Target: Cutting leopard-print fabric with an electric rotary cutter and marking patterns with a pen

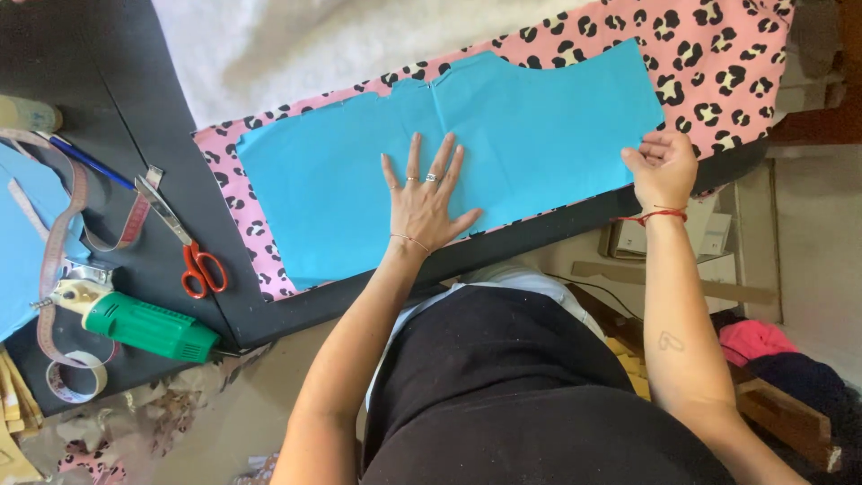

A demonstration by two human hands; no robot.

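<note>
On a black worktable (269,310), a bright blue paper pattern piece (539,135) lies over pink leopard-print fabric (709,81). The left hand (425,202) presses it flat, fingers spread; the right hand (663,169) pinches its edge. The risk — the paper could slide off line if that pinch tugs.

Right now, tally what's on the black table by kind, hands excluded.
Blue paper pattern pieces: 2, one under the left hand with the right hand at its edge, one at far left
Pink leopard-print fabric: 1
Red-handled scissors: 1
Green-handled electric cutter: 1
Measuring tape: 1
Blue pencil: 1
Total: 7
</note>
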